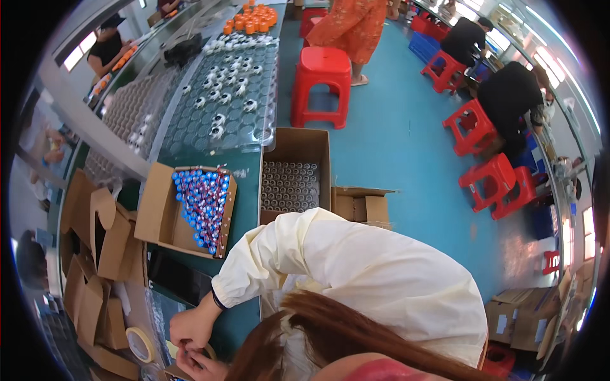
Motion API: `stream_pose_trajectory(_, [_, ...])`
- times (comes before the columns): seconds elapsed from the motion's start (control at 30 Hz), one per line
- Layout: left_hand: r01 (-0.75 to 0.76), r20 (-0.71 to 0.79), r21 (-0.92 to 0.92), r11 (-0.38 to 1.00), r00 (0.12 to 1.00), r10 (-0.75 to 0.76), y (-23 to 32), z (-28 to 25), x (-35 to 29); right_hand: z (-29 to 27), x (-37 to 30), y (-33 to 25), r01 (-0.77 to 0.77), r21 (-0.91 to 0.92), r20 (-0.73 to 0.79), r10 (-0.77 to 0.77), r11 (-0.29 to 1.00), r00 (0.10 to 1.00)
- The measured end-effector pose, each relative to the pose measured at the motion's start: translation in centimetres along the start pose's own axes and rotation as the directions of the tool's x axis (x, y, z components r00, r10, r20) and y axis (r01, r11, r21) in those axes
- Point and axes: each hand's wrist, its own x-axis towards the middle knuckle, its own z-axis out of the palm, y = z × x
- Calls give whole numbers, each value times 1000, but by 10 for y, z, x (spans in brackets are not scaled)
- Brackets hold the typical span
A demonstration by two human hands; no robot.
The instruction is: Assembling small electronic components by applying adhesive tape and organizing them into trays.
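Note:
My right hand (193,325), at the end of a cream sleeve with a dark band at the wrist, is bent down over the bench with its fingers curled. Just below it, the fingers of my left hand (202,364) are bent and meet those of the right. Whatever lies between the fingertips is too small or hidden to make out. A small cardboard box (173,373), partly cut off by the lower edge, sits beside the left hand. Left of the hands lies a roll of pale tape (140,345). A flat black device (178,278) rests on the bench above them.
An open carton (166,238) holds many small blue and red pieces. Beyond it stand clear trays (184,130) with white-and-black parts and orange pieces (254,18). Folded cardboard (89,292) crowds the left. A deep carton (297,136) adjoins the bench; red stools (323,60) and people are farther off.

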Motion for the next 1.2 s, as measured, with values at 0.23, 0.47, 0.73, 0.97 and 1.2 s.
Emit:
stream_pose_trajectory(0.23, [-120,146,-81,989,981,131,23,33,26,13,8,9,80,-8,26,-80,997,996])
stream_pose_trajectory(0.47, [-147,214,-107,983,962,168,37,37,18,8,4,11,82,35,22,-83,996,996])
stream_pose_trajectory(0.73, [-28,156,-53,998,987,36,82,7,-19,-24,-4,-8,-152,197,100,134,968,986])
stream_pose_trajectory(0.97, [-229,-28,-57,972,973,228,96,5,-33,-18,-15,-19,-189,68,120,179,980,976])
stream_pose_trajectory(1.2, [-140,-99,-64,988,986,133,105,11,-43,-20,-25,-30,-337,248,197,294,908,935])
